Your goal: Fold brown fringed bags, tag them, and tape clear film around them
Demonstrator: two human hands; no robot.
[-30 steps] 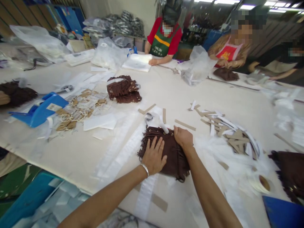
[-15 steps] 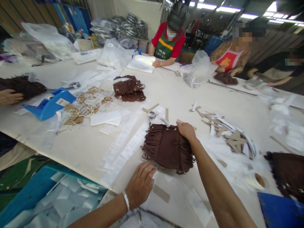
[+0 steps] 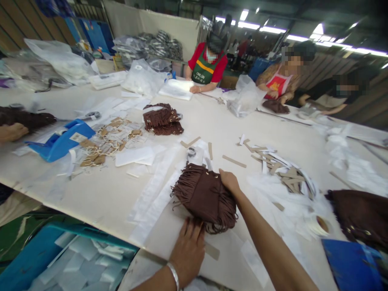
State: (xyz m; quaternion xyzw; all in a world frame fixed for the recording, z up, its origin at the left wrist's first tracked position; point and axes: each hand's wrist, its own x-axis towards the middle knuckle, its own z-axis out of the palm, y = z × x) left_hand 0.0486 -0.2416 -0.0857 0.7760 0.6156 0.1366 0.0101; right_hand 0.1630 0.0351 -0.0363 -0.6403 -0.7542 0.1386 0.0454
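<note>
- A brown fringed bag [image 3: 204, 198] lies flat on a wide white table [image 3: 100, 194], close to the near edge and right in front of the person wearing the camera
- The right hand [image 3: 229, 182] sits on the bag's upper right corner, fingers curled down over the top edge by the metal eyelets, grasping it
- The left hand [image 3: 188, 250] lies open and flat on the table at the near edge; its fingertips touch the fringe along the bag's lower side and it grips nothing
- A silver bangle [image 3: 175, 275] circles the left wrist
- Long white strips [image 3: 157, 190] lie just left of the bag, partly under it
- Loose cardboard strips [image 3: 234, 161] lie scattered beyond the right hand
- Farther back, a stack of brown fringed bags [image 3: 162, 119] sits beside a pile of paper tags [image 3: 109, 137] and a blue tray [image 3: 62, 139]
- A tape roll [image 3: 321, 224] lies to the right, well apart from the hands
- Across the table, a person in a red shirt and green apron [image 3: 206, 66] rests a hand on a white packet [image 3: 177, 88]
</note>
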